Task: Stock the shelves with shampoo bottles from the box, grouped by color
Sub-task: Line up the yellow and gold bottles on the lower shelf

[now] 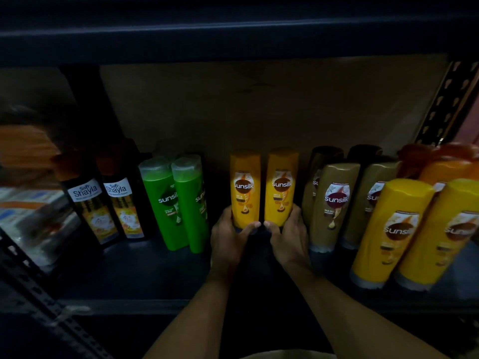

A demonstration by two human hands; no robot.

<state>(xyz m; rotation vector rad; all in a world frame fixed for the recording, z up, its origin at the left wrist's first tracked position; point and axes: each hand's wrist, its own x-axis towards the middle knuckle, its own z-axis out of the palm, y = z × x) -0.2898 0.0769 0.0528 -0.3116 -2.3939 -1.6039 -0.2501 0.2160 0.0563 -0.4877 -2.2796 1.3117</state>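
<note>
Yellow plastic is filling the middle of the shelf [145, 275], where the left yellow bottle [245, 187] and the right yellow bottle [281, 186] are standing upright, side by side and touching, with their labels facing out. The left hand [228, 239] is gripping the base of the left one, and the right hand [290, 237] is gripping the base of the right one. Each thumb is lying low across the front of its bottle, and the two thumb tips are nearly meeting at the seam between the bottles. The other fingers are curling round the outer sides and disappearing behind, so both sets of fingers are clamped on the bottles rather than spread. Holding them low and from the outside is, I judge, letting the person press the pair together and seat it as one unit, square to the row.

Colour is deciding the spot. Green bottles [176, 203] are standing just to the left, with black bottles [103, 203] beyond them. Tan bottles [334, 203] are standing just to the right. Bigger yellow bottles [391, 229] are leaning near the front at the far right, with orange bottles [445, 167] behind them. The held pair is sitting between green and tan, apart from that other yellow group, which may be a different product. The box is not showing in this view.
</note>
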